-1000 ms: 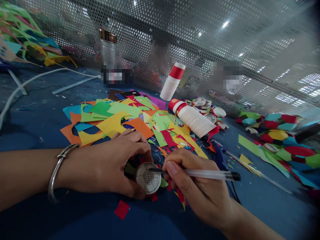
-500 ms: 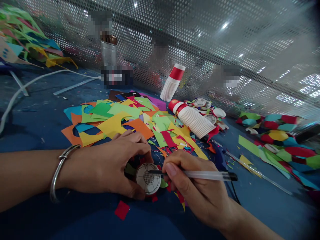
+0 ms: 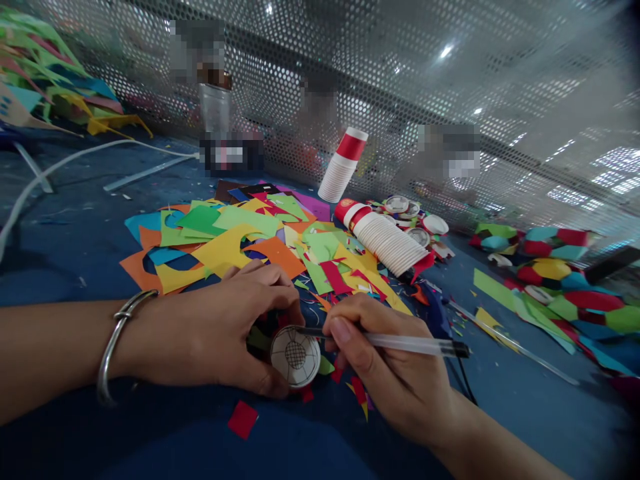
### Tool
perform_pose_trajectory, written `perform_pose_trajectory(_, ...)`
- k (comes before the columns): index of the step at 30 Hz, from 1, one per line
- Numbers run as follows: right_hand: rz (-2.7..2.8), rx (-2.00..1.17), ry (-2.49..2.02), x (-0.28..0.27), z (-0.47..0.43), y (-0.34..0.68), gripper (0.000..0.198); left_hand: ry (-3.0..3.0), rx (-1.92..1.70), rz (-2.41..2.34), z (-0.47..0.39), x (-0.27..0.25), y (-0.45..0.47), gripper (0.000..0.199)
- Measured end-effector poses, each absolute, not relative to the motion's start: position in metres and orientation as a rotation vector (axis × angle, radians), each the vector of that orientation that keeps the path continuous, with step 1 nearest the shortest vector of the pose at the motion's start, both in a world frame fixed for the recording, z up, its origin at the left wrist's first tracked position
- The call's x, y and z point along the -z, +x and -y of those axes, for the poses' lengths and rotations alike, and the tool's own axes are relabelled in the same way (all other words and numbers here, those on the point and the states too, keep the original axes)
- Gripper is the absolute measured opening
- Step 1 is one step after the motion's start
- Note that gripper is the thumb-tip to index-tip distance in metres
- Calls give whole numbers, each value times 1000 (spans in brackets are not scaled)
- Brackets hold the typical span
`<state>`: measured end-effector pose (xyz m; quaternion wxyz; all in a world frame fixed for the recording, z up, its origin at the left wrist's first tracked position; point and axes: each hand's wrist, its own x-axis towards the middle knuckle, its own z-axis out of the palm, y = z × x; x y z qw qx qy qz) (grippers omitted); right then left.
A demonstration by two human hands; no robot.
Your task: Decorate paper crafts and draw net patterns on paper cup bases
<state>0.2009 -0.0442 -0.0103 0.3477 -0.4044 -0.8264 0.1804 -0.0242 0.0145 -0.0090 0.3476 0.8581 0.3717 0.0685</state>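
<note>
My left hand (image 3: 235, 333), with a silver bangle on the wrist, is closed around the side of a small round white disc (image 3: 294, 359), which looks like a paper cup's bottom. Black ink on the disc forms a crosshatched circle with lines running out to the rim. Between the thumb and fingers of my right hand (image 3: 387, 373) is a pen (image 3: 417, 344) with a clear barrel and black end. Its tip meets the upper part of the disc. Coloured scraps lie under and around the disc, among them a red square (image 3: 243, 419) in front.
Coloured paper offcuts (image 3: 225, 247) spread behind my hands. One cup stack (image 3: 343, 167) leans upright, another (image 3: 387, 239) lies on its side. Cut cup bottoms (image 3: 397, 204) sit behind it. Colourful paper pieces (image 3: 595, 303) and a clear rod (image 3: 510, 343) lie right. A perforated metal screen (image 3: 280, 87) stands behind.
The pen tip has moved from the crosshatched circle up to the disc's upper part. Lines near the top of the disc show there now. My left hand keeps its hold.
</note>
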Motion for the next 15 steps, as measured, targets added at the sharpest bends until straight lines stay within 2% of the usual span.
perform_pose_trajectory(15,2147,-512,-1046,10,47,200,19,2198,-183,-997,-11,2,-23,43)
